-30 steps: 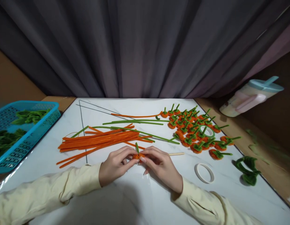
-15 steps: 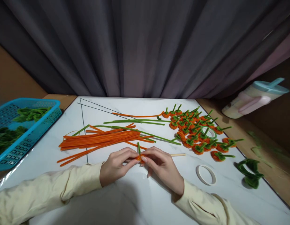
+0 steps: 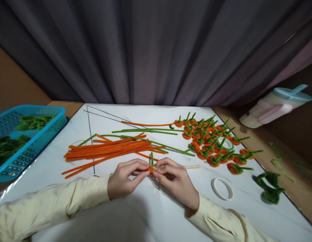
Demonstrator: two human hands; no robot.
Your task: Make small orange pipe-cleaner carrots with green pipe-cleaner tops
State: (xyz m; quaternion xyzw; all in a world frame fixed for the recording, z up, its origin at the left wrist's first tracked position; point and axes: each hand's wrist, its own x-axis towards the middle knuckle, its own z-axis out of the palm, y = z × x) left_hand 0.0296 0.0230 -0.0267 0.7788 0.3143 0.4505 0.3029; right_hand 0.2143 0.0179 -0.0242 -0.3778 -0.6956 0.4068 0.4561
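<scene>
Between my two hands is a small orange pipe-cleaner pumpkin (image 3: 151,169) with a green stem pointing up. My left hand (image 3: 128,177) pinches its left side between thumb and fingers. From the other side, my right hand (image 3: 174,179) grips it with thumb and fingertips; the fingers cover much of the orange part. Just beyond my hands lies a bundle of orange pipe cleaners (image 3: 108,150), with long green pipe cleaners (image 3: 146,129) behind it. A thin wooden stick (image 3: 192,167) pokes out past my right hand.
Many similar orange pumpkins (image 3: 188,135) with green stems cluster at the right, a green tape roll (image 3: 232,145) among them. Nearer lie a white tape ring (image 3: 213,189) and curled green pieces (image 3: 272,198). A blue basket (image 3: 61,117) stands left, a tumbler (image 3: 274,109) far right.
The green stem has tipped slightly to the right and stands more upright. My right fingers have shifted a little on the pumpkin; my left hand stays nearly still.
</scene>
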